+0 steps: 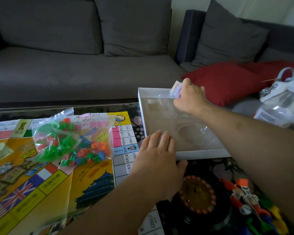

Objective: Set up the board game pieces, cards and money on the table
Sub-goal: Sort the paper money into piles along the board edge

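Note:
A white game box with a clear plastic insert lies on the table at centre right. My right hand reaches to its far corner and grips a small stack of paper money or cards. Over the box's near left corner my left hand presses with fingers flat on the insert and thumb along the front wall. A yellow game board is spread out on the left. On it lies a clear bag of green, orange and blue plastic pieces.
A black roulette wheel sits in front of the box. To its right lie coloured tokens in plastic wrap. A grey sofa, a red cushion and a white and clear bag stand behind the table.

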`<state>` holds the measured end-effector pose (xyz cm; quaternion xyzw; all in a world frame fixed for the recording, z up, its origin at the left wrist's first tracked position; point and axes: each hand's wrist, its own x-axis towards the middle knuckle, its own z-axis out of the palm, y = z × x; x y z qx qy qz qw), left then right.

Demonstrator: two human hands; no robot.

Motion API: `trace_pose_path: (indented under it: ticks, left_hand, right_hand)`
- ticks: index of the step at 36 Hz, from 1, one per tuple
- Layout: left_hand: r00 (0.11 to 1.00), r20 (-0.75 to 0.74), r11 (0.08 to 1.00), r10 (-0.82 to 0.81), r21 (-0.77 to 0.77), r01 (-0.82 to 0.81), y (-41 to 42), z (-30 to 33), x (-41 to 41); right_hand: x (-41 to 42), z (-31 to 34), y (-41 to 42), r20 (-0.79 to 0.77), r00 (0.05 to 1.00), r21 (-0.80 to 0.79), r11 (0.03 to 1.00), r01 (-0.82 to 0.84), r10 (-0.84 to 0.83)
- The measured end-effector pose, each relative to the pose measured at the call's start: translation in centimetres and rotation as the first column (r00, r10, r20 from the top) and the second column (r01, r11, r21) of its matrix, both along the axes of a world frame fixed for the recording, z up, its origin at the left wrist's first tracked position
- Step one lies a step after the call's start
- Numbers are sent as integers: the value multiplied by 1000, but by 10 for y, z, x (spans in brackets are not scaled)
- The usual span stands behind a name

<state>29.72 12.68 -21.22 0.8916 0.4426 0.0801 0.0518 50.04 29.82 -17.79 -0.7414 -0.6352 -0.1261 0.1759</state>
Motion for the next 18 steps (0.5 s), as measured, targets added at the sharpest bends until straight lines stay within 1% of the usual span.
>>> trace_pose_path:
  ticks: [1, 3, 5, 7, 9, 10, 11, 13, 14, 15, 16, 17, 18]
  left_hand:
    - [1000, -12, 1000, 0, -14, -1, 0, 2, 0]
    - [1000, -28, 999, 0, -53, -1, 1, 4, 1]
    - [1000, -15, 995, 11, -99, -12, 4, 6, 1]
    - [997, 67, 985, 46, -170, -34, 5, 13, 2]
    - [964, 231, 954, 129, -293, -57, 4, 28, -1]
    - [935, 310, 940, 173, -337, -62, 3, 36, -5]
    - [902, 374, 932, 215, -354, -75, 0, 44, -9]
    - [806, 492, 910, 330, -392, -134, -10, 59, -19]
    - [729, 552, 885, 406, -437, -162, -17, 68, -26]
    - [620, 613, 843, 489, -515, -156, -25, 76, -34]
    - [481, 668, 792, 568, -603, -96, -35, 85, -41]
    - [351, 691, 739, 632, -674, -4, -45, 92, -50]
    - [249, 687, 685, 683, -720, 109, -59, 99, -59]
  right_hand:
    - [-5, 6, -8, -25, 1000, 3, 1000, -15, 15]
    - [-17, 19, -27, -29, 997, 13, 998, -66, 67]
    - [-28, 30, -47, -54, 992, 18, 993, -112, 113]
    - [-40, 45, -70, -186, 972, 13, 990, -143, 143]
    - [-55, 62, -98, -406, 904, -5, 989, -145, 131]
    - [-64, 70, -113, -530, 839, -15, 988, -156, 125]
    - [-73, 75, -128, -652, 749, -24, 984, -176, 118]
    - [-90, 83, -158, -838, 536, -39, 970, -239, 98]
    - [-98, 86, -173, -905, 415, -28, 962, -271, 91]
    - [-105, 87, -187, -956, 283, -14, 956, -294, 73]
    - [-112, 85, -200, -988, 145, -3, 951, -309, 44]
    - [-121, 84, -213, -1000, 12, 4, 945, -326, 8]
    - [-131, 84, -227, -992, -124, 17, 938, -346, -28]
